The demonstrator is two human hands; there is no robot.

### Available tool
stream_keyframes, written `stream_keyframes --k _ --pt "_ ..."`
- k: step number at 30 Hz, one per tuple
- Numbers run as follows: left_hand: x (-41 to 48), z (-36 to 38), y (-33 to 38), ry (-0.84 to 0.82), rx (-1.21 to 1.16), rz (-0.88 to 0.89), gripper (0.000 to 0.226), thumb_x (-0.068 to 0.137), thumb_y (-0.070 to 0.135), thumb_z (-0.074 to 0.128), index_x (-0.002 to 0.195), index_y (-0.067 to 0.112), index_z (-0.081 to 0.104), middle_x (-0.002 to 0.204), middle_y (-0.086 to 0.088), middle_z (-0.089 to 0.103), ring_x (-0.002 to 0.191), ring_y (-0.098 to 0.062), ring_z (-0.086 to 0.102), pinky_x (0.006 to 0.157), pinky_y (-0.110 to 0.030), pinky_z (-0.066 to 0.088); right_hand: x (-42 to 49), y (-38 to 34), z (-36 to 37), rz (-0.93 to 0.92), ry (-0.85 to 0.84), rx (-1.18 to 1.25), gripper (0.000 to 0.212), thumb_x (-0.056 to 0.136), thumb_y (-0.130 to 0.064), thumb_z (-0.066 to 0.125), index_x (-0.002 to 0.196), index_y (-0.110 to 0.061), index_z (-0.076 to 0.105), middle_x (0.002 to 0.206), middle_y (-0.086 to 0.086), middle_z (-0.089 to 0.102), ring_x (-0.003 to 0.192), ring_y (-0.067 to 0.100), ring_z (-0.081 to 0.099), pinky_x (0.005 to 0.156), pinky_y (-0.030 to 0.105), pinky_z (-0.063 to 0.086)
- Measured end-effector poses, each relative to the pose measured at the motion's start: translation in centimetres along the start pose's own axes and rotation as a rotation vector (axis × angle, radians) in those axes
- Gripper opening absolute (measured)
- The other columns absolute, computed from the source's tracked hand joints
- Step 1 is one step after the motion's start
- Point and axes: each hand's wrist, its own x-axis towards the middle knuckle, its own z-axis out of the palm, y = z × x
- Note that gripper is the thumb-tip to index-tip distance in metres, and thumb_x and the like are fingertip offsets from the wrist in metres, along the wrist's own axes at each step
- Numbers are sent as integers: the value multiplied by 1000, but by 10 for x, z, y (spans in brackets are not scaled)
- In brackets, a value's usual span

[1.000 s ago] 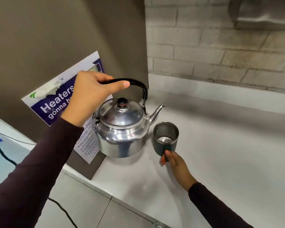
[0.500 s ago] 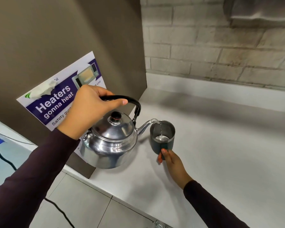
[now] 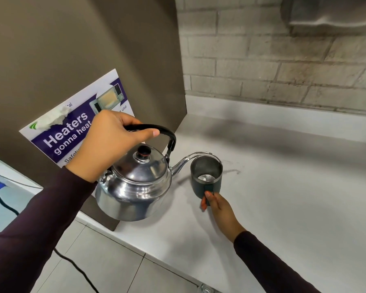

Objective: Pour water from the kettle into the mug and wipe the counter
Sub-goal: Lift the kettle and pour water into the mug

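While the left hand (image 3: 110,144) keeps its fingers (image 3: 145,133) clamped round the black handle (image 3: 154,132) of the shiny metal kettle (image 3: 135,187), the kettle hangs clear of the white bench (image 3: 283,197), tilted so its spout (image 3: 190,158) reaches away from those fingers to the rim of the dark mug (image 3: 206,176). The spout's tip sits right over the mug's near-left rim, and a little water shows at the bottom of the mug's steel-lined inside. The mug stands upright on the bench, just beyond the right hand (image 3: 218,208), whose fingers are closed on the handle at the mug's near side; how far they wrap it is hidden. The kettle's lid (image 3: 142,166), with a dark knob (image 3: 143,150), lies just below the left hand's thumb. Behind the left hand, a purple and white poster (image 3: 72,127) reading "Heaters gonna heat" is stuck to a brown panel (image 3: 72,49). Beyond the mug a faint wet streak (image 3: 230,171) marks the bench, and a pale brick wall (image 3: 283,60) rises behind it. Both arms wear dark sleeves (image 3: 30,240)
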Motion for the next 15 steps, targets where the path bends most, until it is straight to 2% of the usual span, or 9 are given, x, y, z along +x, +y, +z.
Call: stream_keyframes --k 2,5,9,11,15 --pt "-1 -1 -1 11 13 -6 22 67 31 82 74 11 76 45 8 62 32 5 47 37 -4 34 0 0 0 1 -2 0 41 102 -23 34 69 -8 52 73 10 57 69 7 53 69 4 39" --pt "-6 -4 -2 23 30 -8 16 66 33 82 70 20 74 62 -1 70 39 6 52 41 -4 39 0 0 0 -1 -2 3 41 102 -23 34 68 -9 52 72 9 57 64 0 52 68 3 40" --pt "-13 -8 -5 42 28 -15 14 65 35 82 63 30 69 63 2 70 44 7 56 42 -2 40 0 1 0 1 4 7 40 101 -24 35 69 -8 53 73 10 58 69 9 53 67 5 40" --pt "-15 -9 -7 36 26 -33 15 64 35 83 62 32 68 57 5 71 46 9 57 43 -1 41 0 1 0 3 7 10 40 101 -24 35 70 -8 53 74 10 58 71 13 53 67 5 40" --pt "-19 -10 -8 14 25 -48 17 64 33 83 61 35 66 52 29 65 45 12 57 43 1 38 0 1 0 3 6 6 40 101 -25 35 71 -8 54 75 11 59 73 15 54 68 5 40"
